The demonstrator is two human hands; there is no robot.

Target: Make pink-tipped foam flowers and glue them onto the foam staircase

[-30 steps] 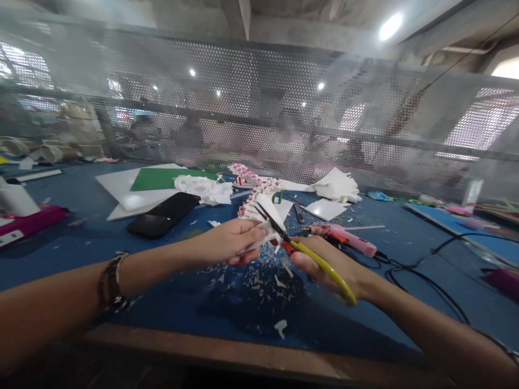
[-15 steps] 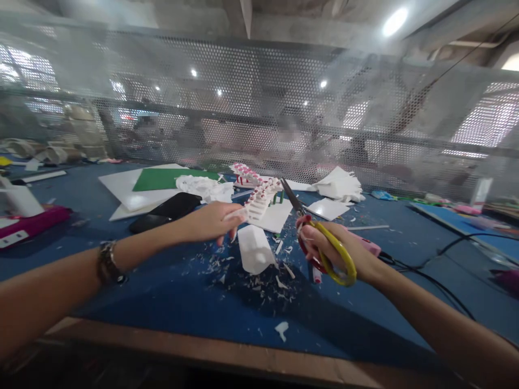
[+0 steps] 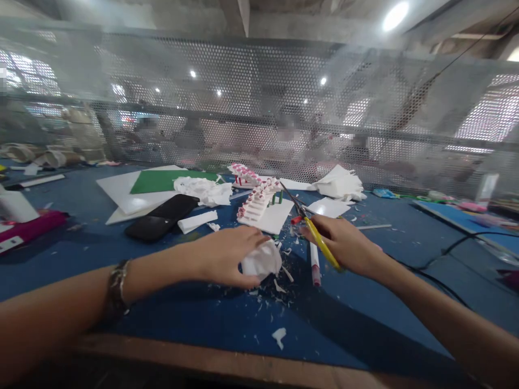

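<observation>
- On the blue table (image 3: pixel 170 319), near middle: white paper (image 3: pixel 264 260), under left hand (image 3: pixel 225 256). Thumb and fingers curved around it; can't tell if gripped.
- Right hand (image 3: pixel 344 240): gripping yellow-handled scissors (image 3: pixel 322 246), blades pointing away from the person.
- Beyond both hands: small pink-and-white model stairs (image 3: pixel 255 207).
- Left of stairs: black phone (image 3: pixel 162 217), lying flat.

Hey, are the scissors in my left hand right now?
No, the yellow-handled scissors are in your right hand, while your left hand is at a white piece.
</observation>
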